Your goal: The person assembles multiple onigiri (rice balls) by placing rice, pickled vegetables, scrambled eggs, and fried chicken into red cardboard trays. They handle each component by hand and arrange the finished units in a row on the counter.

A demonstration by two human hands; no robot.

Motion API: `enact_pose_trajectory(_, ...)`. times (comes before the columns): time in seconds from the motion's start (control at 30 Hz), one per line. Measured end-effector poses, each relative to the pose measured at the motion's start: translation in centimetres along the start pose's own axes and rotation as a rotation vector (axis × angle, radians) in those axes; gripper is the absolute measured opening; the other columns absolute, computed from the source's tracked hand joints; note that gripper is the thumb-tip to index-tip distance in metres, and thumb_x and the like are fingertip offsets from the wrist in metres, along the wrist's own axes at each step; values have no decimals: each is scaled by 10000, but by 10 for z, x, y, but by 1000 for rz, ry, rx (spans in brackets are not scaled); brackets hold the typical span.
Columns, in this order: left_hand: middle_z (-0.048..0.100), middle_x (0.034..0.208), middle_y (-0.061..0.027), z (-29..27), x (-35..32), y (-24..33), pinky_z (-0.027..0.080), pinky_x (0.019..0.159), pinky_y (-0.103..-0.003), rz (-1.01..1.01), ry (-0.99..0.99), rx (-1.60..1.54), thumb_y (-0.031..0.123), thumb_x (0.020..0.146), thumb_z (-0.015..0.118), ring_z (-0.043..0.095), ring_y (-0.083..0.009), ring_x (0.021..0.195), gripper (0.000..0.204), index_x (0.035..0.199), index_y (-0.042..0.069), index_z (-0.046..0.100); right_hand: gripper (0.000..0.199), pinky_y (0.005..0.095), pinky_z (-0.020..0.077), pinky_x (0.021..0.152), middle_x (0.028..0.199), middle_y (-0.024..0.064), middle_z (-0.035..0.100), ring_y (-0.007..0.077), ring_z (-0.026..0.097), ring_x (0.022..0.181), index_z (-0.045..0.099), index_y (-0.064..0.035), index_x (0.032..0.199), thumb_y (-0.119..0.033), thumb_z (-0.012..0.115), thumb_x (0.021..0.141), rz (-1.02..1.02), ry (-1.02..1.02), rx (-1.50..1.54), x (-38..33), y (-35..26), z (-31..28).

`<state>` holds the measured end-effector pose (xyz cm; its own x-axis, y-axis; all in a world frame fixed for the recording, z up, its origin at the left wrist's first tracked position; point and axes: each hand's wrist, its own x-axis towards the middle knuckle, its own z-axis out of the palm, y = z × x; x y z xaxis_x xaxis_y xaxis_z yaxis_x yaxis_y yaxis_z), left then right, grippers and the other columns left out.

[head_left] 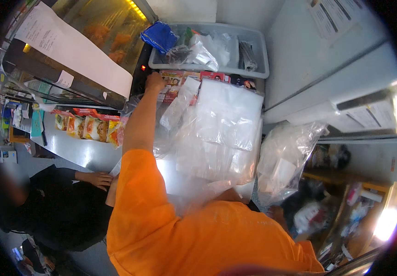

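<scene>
My left arm stretches across the counter, and my left hand (155, 82) is at its far side, beside the heated display cabinet (95, 89) and a small red light (143, 67). Its fingers look curled; what they hold, if anything, is hidden. Printed food pictures (173, 79) lie just right of it. Close to my orange shirt, a brown patch that seems to be my right hand (228, 195) is beside a blurred clear plastic bag (205, 192); its fingers cannot be made out. Stacks of clear plastic bags (228, 108) cover the counter between my arms.
Behind the stacks stands a white plastic tub (265, 55) with bags and a blue packet (159, 37). A clear bag (283, 161) hangs at the right edge. Another person in black (65, 207) is at my left, one hand (96, 179) at the metal counter (65, 142).
</scene>
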<state>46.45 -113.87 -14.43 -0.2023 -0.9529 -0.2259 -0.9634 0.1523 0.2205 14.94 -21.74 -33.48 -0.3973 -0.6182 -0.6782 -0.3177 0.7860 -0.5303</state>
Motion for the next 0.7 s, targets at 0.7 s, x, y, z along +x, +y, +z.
enact_pose_trajectory(0.7,701,1010,-193,-32,-44,0,549,865,-458,213,265,46,157,817,668,676,-392,970,180,947,38,702,308,414,522,636,1058,62,689,280,676,762,583,-166,1175,-363,488,958,506,-95,536,107,-97,-59)
